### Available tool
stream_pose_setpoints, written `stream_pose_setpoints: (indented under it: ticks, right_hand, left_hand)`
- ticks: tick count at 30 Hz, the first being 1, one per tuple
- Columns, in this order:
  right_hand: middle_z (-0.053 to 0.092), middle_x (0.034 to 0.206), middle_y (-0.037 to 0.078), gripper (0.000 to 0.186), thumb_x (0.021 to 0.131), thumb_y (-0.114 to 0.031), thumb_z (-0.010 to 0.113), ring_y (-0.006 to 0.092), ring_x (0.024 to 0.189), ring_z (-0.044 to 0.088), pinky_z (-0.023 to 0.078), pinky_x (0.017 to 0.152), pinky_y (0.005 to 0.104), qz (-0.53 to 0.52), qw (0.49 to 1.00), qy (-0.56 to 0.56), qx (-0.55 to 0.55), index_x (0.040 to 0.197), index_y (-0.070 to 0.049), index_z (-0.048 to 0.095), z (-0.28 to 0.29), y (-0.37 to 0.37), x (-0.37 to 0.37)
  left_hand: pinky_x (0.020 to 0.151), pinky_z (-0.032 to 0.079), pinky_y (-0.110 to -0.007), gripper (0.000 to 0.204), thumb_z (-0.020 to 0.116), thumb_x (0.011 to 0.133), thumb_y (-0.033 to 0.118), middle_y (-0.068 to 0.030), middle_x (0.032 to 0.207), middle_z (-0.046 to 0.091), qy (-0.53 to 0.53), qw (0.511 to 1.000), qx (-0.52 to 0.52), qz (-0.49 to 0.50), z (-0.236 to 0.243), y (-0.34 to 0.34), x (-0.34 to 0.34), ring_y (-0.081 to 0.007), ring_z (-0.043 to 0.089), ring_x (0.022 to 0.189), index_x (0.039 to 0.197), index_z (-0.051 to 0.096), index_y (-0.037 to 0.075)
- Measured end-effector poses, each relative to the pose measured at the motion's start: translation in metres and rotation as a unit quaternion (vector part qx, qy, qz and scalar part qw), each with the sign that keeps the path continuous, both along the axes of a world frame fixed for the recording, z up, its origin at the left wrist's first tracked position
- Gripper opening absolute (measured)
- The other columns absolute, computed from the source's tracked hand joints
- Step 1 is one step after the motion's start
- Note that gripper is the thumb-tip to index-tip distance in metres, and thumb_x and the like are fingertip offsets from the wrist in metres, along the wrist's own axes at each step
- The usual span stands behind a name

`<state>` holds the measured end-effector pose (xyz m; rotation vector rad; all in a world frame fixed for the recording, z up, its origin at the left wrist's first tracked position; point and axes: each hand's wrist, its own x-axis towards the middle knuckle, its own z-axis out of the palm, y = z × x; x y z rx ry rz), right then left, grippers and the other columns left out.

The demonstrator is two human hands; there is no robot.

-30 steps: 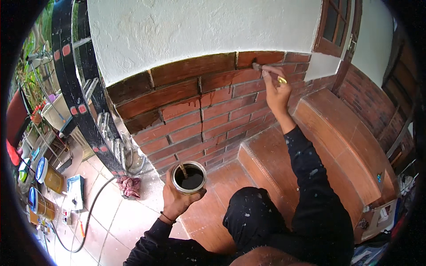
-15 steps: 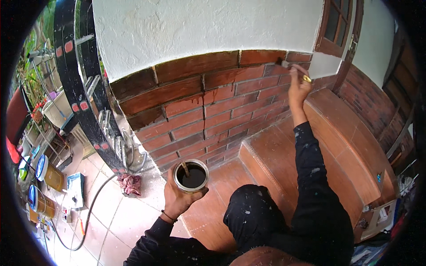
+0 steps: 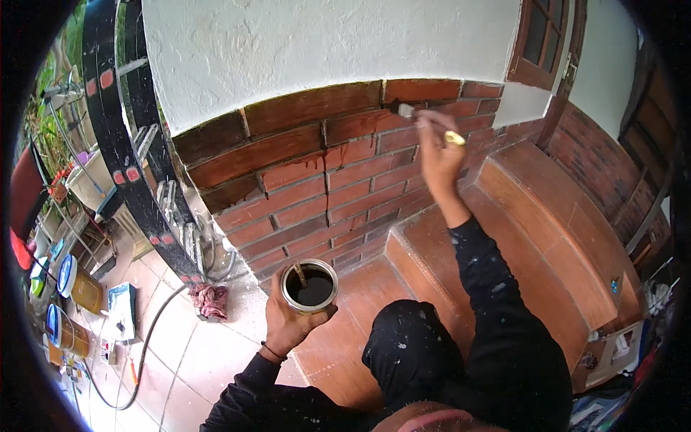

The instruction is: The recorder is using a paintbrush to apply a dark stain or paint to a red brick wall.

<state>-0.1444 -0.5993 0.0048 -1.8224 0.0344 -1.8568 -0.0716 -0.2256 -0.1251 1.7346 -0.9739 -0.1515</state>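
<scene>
Orange-brown tiled steps (image 3: 439, 248) spread out below; at left a crumpled reddish cloth (image 3: 209, 300) lies on the floor, a black ladder (image 3: 128, 173) just beyond. The left hand (image 3: 286, 322) has its fingers wrapped around an open can (image 3: 312, 309) of dark liquid. Farther off, the right hand (image 3: 440, 164) pinches a brush (image 3: 406, 111), bristles seemingly touching the brick wall (image 3: 288, 162), though blurred. The right arm reaches forward, left forearm bent.

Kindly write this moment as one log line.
left hand: holds can | right hand: holds brush | brush: at brick wall | ladder: at left
</scene>
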Motion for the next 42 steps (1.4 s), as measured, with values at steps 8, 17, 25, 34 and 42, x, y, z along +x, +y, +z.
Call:
stream_pose_setpoints:
  ticks: [8,17,25,34,42]
  right_hand:
    - [0.078,0.101,0.014,0.019,0.104,-0.012,0.076,0.0207,0.095,0.078,0.066,0.086,0.0323,-0.113,0.963,-0.154,0.190,0.111,0.005,0.070,0.029,-0.176,-0.067]
    - [0.075,0.090,0.009,0.027,0.100,-0.026,0.083,0.0180,0.077,0.070,0.055,0.071,0.0351,-0.186,0.981,-0.021,0.055,0.098,-0.002,0.072,0.009,-0.118,-0.003]
    - [0.070,0.097,0.010,0.024,0.088,-0.015,0.092,0.0283,0.083,0.066,0.052,0.076,0.0407,-0.083,0.990,-0.015,-0.116,0.096,-0.006,0.071,0.007,0.075,0.052]
    - [0.072,0.108,0.010,0.019,0.094,-0.006,0.084,0.0265,0.104,0.072,0.057,0.086,0.0384,0.017,0.990,-0.031,-0.139,0.110,-0.006,0.074,-0.003,0.126,0.042]
    - [0.077,0.116,0.008,0.012,0.106,-0.008,0.073,0.0164,0.104,0.073,0.058,0.088,0.0327,-0.059,0.994,-0.071,0.051,0.116,-0.002,0.073,-0.010,-0.048,-0.018]
  left_hand:
    - [0.103,0.058,-0.041,0.102,0.101,0.068,0.040,-0.0156,0.132,0.073,0.017,1.000,-0.001,-0.014,-0.003,0.007,0.001,-0.0306,0.073,0.119,0.145,0.047,0.002]
    - [0.102,0.059,-0.042,0.099,0.101,0.068,0.041,-0.0162,0.130,0.073,-0.008,1.000,0.012,0.006,0.002,0.012,0.001,-0.0314,0.074,0.119,0.143,0.048,0.002]
    - [0.104,0.058,-0.041,0.100,0.101,0.068,0.041,-0.0160,0.131,0.072,-0.002,1.000,0.009,-0.008,0.000,0.009,0.001,-0.0313,0.073,0.120,0.143,0.048,0.002]
    - [0.103,0.058,-0.042,0.101,0.101,0.068,0.041,-0.0167,0.131,0.072,0.011,1.000,0.013,-0.010,-0.005,0.018,0.002,-0.0319,0.073,0.120,0.143,0.047,0.002]
    - [0.103,0.058,-0.042,0.102,0.101,0.068,0.042,-0.0171,0.131,0.072,0.004,1.000,0.009,-0.018,-0.008,0.027,0.007,-0.0334,0.073,0.119,0.144,0.046,0.001]
